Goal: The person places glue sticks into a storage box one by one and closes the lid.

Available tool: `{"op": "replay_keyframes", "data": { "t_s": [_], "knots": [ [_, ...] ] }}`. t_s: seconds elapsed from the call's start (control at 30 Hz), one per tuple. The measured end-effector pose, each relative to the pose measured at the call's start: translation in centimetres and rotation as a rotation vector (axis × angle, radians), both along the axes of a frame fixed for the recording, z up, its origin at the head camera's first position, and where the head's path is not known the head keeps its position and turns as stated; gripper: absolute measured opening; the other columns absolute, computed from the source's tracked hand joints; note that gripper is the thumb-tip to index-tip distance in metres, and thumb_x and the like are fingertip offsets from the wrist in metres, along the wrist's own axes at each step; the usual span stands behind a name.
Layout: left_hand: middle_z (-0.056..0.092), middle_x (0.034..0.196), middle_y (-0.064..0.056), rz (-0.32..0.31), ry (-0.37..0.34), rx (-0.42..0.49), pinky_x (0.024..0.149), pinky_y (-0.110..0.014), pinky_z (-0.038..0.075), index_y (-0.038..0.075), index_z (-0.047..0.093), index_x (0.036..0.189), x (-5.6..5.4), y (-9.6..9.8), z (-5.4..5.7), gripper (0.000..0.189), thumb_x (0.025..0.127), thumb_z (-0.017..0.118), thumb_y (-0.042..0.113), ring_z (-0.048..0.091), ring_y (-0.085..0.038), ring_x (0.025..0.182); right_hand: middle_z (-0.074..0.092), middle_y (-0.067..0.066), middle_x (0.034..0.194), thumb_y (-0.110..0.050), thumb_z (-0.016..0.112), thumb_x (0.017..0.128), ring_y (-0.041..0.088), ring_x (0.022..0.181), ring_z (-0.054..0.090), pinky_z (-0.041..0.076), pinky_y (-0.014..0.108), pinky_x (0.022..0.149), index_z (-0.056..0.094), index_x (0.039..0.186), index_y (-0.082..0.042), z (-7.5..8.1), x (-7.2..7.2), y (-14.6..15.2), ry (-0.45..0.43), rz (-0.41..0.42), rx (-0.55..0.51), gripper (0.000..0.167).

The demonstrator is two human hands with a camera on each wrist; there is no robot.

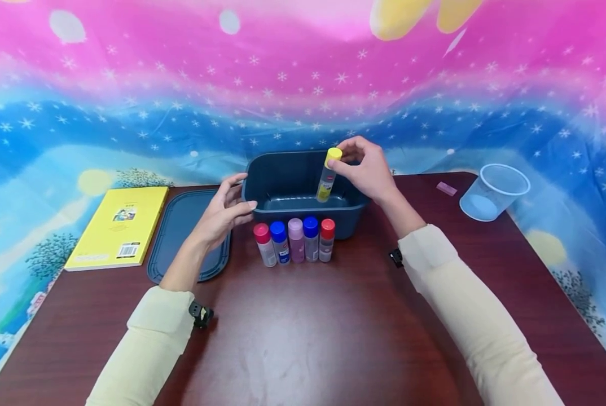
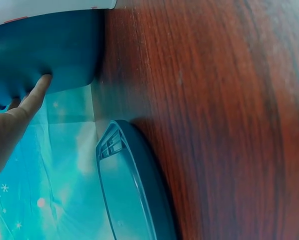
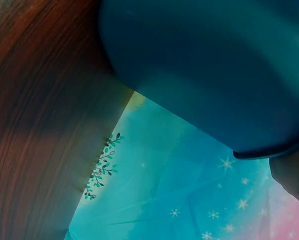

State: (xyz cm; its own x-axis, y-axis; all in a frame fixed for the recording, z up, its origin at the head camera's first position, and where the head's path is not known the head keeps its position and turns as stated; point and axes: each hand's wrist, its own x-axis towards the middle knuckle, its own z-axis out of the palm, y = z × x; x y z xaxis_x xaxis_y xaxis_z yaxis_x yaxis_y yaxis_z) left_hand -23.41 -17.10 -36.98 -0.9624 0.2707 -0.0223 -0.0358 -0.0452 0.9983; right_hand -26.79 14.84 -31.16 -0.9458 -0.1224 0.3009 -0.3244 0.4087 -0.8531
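Pinching a yellow-capped tube [image 1: 327, 179], the right hand [image 1: 368, 168] curls.

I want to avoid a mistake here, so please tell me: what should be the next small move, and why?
Perhaps lower the yellow-capped tube gently into the bin: the right hand pinches it near the cap, base downward, at the bin's open top, while the left hand holds the bin's side.

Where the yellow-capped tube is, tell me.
In the head view, the right hand holds the yellow-capped tube by its top at the mouth of the bin, right of its middle.
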Motion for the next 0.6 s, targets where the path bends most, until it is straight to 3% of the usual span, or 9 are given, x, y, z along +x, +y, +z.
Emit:
{"op": "replay_keyframes", "data": {
  "t_s": [0.33, 0.6],
  "knots": [
    [0.02, 0.165, -0.009, 0.002, 0.001, -0.002, 0.108, -0.058, 0.041, 0.02, 0.024, 0.158, 0.0, -0.2, 0.1, 0.072, 0.098, 0.064, 0.015, 0.036, -0.043, 0.14, 0.066, 0.011, 0.115, -0.021, 0.077, 0.092, 0.024, 0.104, 0.063, 0.053, 0.045, 0.092, 0.064, 0.117, -0.004, 0.6, -0.5, -1.3, -0.01, 0.021, 0.026, 0.034],
    [0.017, 0.167, -0.009, -0.005, 0.002, -0.006, 0.11, -0.058, 0.039, 0.02, 0.023, 0.158, 0.1, -0.1, 0.0, 0.073, 0.098, 0.065, 0.017, 0.035, -0.041, 0.142, 0.064, 0.013, 0.113, -0.017, 0.077, 0.092, 0.025, 0.102, 0.062, 0.054, 0.043, 0.09, 0.063, 0.116, -0.002, 0.1, -1.0, -2.1, -0.066, 0.04, 0.03, 0.032]
  ]
}}
